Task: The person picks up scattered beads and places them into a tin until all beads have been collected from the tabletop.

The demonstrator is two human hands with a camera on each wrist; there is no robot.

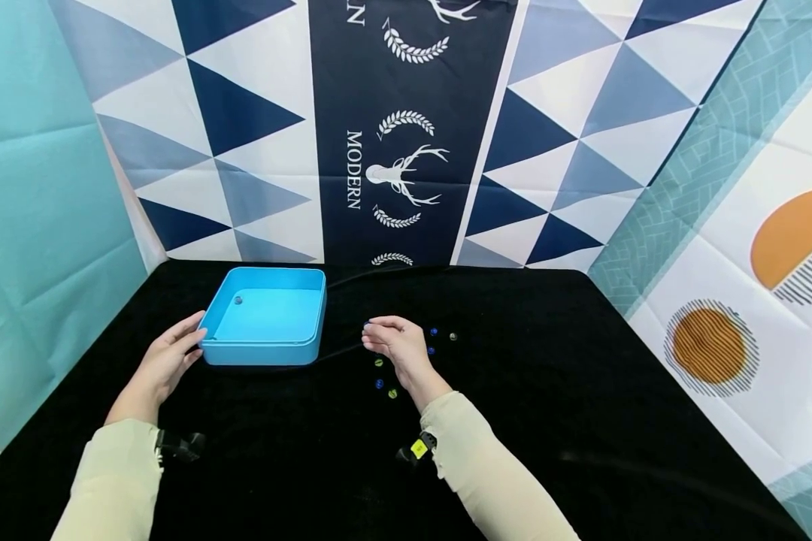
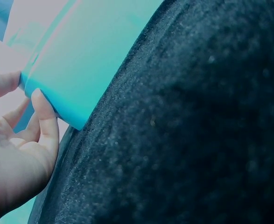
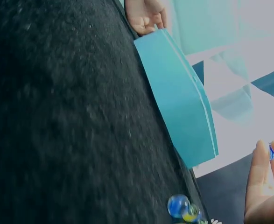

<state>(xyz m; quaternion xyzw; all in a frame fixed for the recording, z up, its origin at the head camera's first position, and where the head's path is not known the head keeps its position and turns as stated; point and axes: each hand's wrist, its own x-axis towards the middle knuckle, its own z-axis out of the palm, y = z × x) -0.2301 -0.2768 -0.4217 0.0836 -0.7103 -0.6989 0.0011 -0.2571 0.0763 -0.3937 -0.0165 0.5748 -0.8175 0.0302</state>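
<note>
Head view: blue tray (image 1: 265, 353) square on the black cloth (image 1: 514, 421), one marble (image 1: 238, 300) already inside near its far-left corner; left hand (image 1: 165, 361) against the tray's near-left corner, fingers fairly straight, resting on the wall, not curled round it; right hand (image 1: 398, 344) just right of the tray, fingertips drawn together at the tray-facing side, pinching a small blue marble (image 1: 366, 324); loose marbles (image 1: 379, 363) scattered right of the tray, under and around that hand, a few more (image 1: 434, 331) on its far side; patterned backdrop (image 1: 406, 128) behind the tray.

Left wrist view: tray corner (image 2: 76, 65) close up, fingers (image 2: 45, 121) of the left hand pressed straight against its outer wall, thumb above on the rim side; no grip closed round it.

Right wrist view: tray (image 3: 183, 116) seen edge-on along its right wall, left hand (image 3: 146, 16) at its far corner; right fingers (image 3: 258, 172) at the lower right, thumb and forefinger nipping the blue marble (image 3: 271, 152); two loose marbles (image 3: 183, 208) touching on the cloth below the tray's near corner.

Judged from this: held marble lying right of the tray, tray opening leftward and slightly away from the pinching fingertips; right hand the nearer to the loose marbles, left hand the nearer to the tray.
</note>
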